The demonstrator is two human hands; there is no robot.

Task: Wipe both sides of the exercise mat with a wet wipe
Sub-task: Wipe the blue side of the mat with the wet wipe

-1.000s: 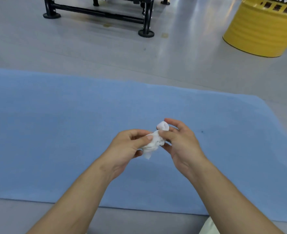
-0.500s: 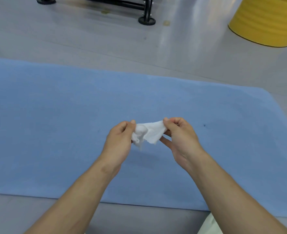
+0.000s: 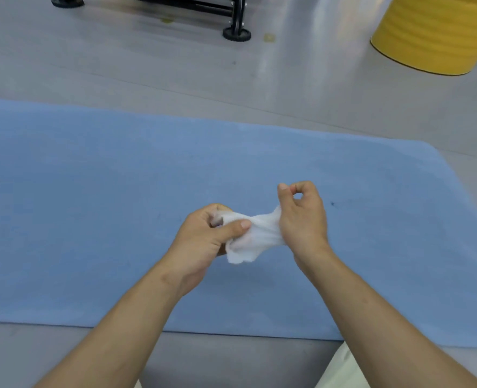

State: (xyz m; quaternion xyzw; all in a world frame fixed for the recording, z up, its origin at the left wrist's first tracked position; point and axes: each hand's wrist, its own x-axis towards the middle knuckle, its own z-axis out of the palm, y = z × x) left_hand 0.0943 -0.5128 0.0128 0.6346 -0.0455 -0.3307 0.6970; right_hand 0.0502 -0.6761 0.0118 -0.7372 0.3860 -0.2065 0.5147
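Observation:
A light blue exercise mat (image 3: 91, 208) lies flat on the grey floor and fills the middle of the view, its right end rounded. Above its centre I hold a crumpled white wet wipe (image 3: 255, 239) between both hands. My left hand (image 3: 206, 242) grips the wipe's left end, thumb on top. My right hand (image 3: 301, 219) holds the right end with curled fingers, and the wipe is stretched between the two hands. A loose corner hangs down below.
A yellow drum (image 3: 433, 32) stands on the floor at the back right. A black metal frame with round feet (image 3: 235, 32) stands at the back, left of centre. Grey floor lies beyond the mat and along its near edge.
The hands have pulled the bunched wipe apart, so it is wider and more spread. My left hand has dropped a little and my right hand has turned with its fingers curled higher.

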